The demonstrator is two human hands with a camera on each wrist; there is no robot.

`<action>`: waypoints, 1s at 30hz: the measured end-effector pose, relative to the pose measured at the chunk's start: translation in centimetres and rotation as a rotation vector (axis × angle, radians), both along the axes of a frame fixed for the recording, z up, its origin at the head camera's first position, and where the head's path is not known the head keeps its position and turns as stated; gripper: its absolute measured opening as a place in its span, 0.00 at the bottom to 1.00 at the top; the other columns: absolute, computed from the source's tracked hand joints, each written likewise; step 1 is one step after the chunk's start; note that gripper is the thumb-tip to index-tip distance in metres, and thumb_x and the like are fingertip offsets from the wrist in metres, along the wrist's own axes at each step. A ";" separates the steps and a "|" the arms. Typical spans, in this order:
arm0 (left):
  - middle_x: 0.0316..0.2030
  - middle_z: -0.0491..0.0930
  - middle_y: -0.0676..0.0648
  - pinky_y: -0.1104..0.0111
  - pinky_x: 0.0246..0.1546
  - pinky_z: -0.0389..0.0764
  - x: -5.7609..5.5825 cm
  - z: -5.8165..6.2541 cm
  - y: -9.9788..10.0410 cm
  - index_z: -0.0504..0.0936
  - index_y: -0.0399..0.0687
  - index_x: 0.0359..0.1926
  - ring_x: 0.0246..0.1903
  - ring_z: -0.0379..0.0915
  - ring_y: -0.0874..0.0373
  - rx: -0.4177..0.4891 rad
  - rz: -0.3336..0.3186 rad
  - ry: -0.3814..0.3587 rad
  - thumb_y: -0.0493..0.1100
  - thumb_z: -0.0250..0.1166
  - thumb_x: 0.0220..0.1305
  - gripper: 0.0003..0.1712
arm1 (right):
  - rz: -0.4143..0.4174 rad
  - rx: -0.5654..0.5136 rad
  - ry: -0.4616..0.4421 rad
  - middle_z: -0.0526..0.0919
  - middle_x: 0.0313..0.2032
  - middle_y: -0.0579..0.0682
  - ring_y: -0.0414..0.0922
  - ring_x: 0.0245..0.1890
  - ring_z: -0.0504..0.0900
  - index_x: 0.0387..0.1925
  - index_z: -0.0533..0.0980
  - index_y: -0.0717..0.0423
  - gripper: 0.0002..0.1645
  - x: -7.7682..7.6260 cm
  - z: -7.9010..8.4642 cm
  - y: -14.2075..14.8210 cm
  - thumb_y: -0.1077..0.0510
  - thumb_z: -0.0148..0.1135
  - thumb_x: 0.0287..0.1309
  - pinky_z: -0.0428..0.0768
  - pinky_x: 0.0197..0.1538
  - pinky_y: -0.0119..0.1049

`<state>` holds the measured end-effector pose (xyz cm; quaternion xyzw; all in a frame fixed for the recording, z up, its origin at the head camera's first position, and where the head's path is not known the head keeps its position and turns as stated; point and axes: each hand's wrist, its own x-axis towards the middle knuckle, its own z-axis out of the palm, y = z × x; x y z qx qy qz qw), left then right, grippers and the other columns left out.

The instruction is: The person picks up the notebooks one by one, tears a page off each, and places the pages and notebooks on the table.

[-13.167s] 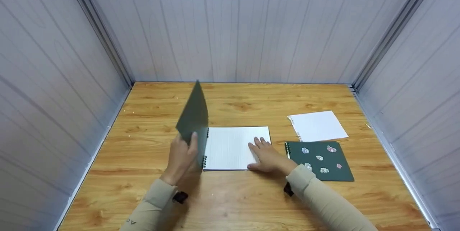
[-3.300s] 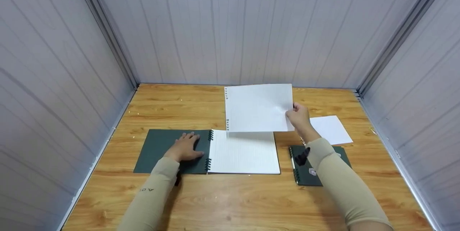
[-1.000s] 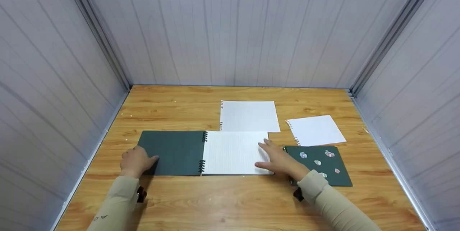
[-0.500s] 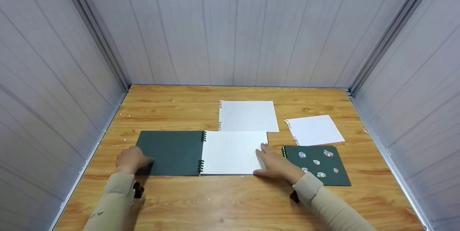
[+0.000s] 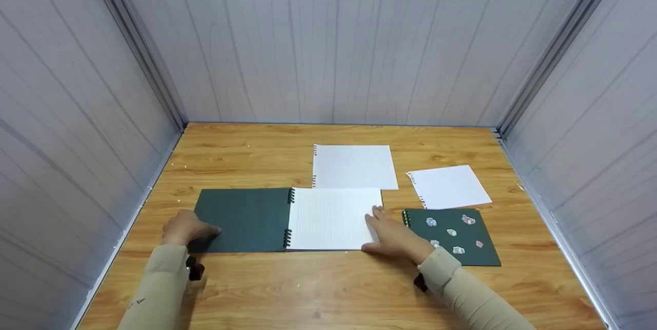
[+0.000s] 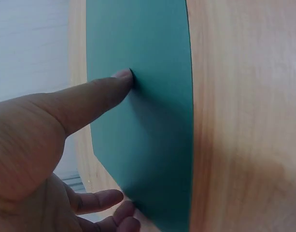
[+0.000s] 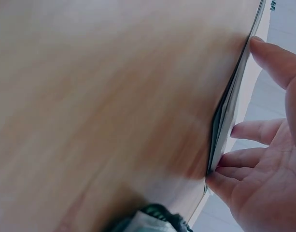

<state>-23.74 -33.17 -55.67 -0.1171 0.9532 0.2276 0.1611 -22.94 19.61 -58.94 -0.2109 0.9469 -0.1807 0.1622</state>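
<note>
A spiral notebook (image 5: 334, 219) lies opened flat on the table, lined pages on the right and its dark green cover (image 5: 246, 219) on the left. My left hand (image 5: 186, 228) holds the cover's outer edge. In the left wrist view its thumb (image 6: 97, 94) presses on the green surface while the curled fingers (image 6: 102, 200) meet the edge. At the pages' lower right corner rests my right hand (image 5: 392, 233), thumb and relaxed fingers spread. The right wrist view shows its fingertips (image 7: 220, 164) touching the side of the page stack (image 7: 225, 121).
Behind the notebook lies a torn-out lined sheet (image 5: 355, 166) with ragged holes. Another white sheet (image 5: 449, 186) lies to its right. A second green notebook (image 5: 462, 248) with several stickers sits beside my right hand. Pale panels (image 5: 328, 42) wall the wooden table (image 5: 308, 289).
Earlier, my left hand opened the cover and my right hand lifted a loose sheet, which now lies behind the notebook. Both hands then moved to the notebook's outer edges, nearly still in the last half second.
</note>
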 end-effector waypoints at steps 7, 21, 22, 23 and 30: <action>0.55 0.76 0.16 0.37 0.54 0.74 0.6 -0.1 -0.5 0.71 0.11 0.61 0.51 0.71 0.25 0.050 0.023 0.066 0.57 0.77 0.62 0.51 | -0.013 0.008 -0.007 0.54 0.85 0.69 0.62 0.87 0.52 0.82 0.63 0.65 0.55 0.1 -0.2 0.0 0.37 0.72 0.69 0.58 0.86 0.57; 0.70 0.66 0.15 0.32 0.69 0.73 1.9 1.8 -1.7 0.56 0.21 0.75 0.68 0.68 0.22 0.314 0.047 0.128 0.42 0.76 0.65 0.51 | -0.008 -0.032 -0.013 0.53 0.85 0.68 0.63 0.87 0.50 0.82 0.62 0.66 0.56 0.2 -0.4 0.1 0.37 0.72 0.69 0.56 0.86 0.62; 0.69 0.67 0.16 0.34 0.68 0.74 2.0 2.0 -1.7 0.57 0.22 0.75 0.67 0.69 0.23 0.338 0.050 0.132 0.40 0.76 0.65 0.49 | -0.014 -0.025 -0.015 0.52 0.85 0.67 0.62 0.88 0.49 0.83 0.61 0.64 0.56 0.2 -0.4 0.1 0.37 0.71 0.69 0.55 0.86 0.61; 0.69 0.68 0.17 0.36 0.66 0.77 2.1 2.2 -1.8 0.58 0.24 0.74 0.66 0.70 0.25 0.369 0.056 0.137 0.39 0.75 0.66 0.47 | -0.020 -0.023 -0.018 0.53 0.85 0.67 0.62 0.88 0.50 0.83 0.62 0.64 0.56 0.2 -0.4 0.1 0.37 0.72 0.69 0.56 0.86 0.61; 0.68 0.72 0.25 0.65 0.48 0.89 2.7 3.7 -1.3 0.62 0.32 0.78 0.55 0.82 0.48 0.667 0.094 0.240 0.29 0.68 0.70 0.39 | 0.006 -0.017 0.008 0.55 0.84 0.70 0.63 0.87 0.52 0.81 0.63 0.67 0.55 0.0 -0.3 0.0 0.38 0.72 0.69 0.59 0.86 0.59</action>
